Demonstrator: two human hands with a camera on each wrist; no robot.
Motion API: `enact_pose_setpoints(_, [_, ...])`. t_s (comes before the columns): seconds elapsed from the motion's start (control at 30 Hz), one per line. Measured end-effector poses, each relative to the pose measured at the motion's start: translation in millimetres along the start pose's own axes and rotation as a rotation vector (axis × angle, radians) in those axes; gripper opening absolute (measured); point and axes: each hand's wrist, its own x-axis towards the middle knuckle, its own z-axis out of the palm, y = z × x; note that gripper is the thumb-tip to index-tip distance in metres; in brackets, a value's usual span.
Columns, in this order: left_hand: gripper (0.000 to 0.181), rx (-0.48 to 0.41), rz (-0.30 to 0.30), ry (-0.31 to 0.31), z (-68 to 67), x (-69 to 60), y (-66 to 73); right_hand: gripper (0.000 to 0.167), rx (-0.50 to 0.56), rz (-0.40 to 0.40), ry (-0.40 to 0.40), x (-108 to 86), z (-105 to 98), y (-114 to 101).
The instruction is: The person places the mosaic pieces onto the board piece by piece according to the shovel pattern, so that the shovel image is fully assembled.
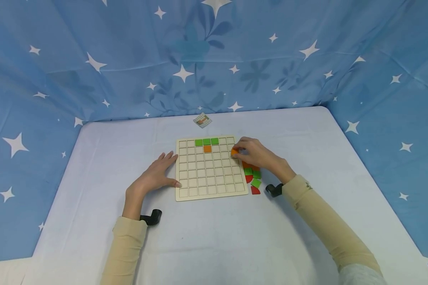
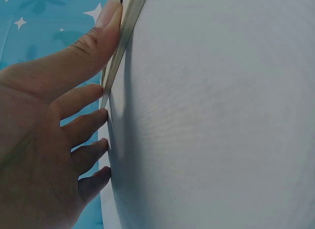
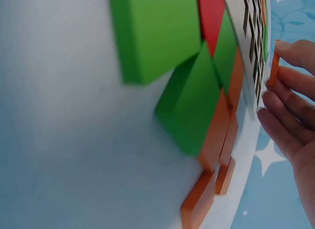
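A pale wooden grid board [image 1: 211, 173] lies on the white table. Three green square tiles [image 1: 207, 141] sit in its far row, with an orange square tile [image 1: 207, 149] under the middle one. My left hand [image 1: 151, 178] rests at the board's left edge, fingers spread, the thumb [image 2: 93, 44] at the edge in the left wrist view. Thumb and fingers of my right hand [image 1: 258, 154] pinch another orange tile [image 3: 274, 69] above the right side of the board. Under and beside that hand lie loose green tiles [image 1: 256, 183], orange tiles [image 3: 214, 133] and red curved pieces [image 1: 255, 190].
A small card [image 1: 202, 120] with a grid picture lies beyond the board. Blue cloth [image 1: 128, 79] with white stars hangs behind the table and along its sides. Each wrist wears a black camera mount, such as the left mount [image 1: 153, 217].
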Motion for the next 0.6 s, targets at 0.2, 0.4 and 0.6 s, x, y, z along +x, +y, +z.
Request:
enact_pose_setpoints(0.2, [0.107,-0.003,0.001,0.005,0.5,0.5,-0.6,0.029,0.005,-0.07,-0.001,7.7,2,-8])
enact_pose_setpoints(0.4, [0.107,0.0,0.001,0.004,0.1,0.0,-0.3,0.03,0.005,-0.093,-0.021,17.0,5,-16])
enact_pose_setpoints(0.6, [0.107,0.006,0.001,0.006,0.0,0.3,-0.3,0.031,-0.002,-0.092,-0.051,24.4,9,-20])
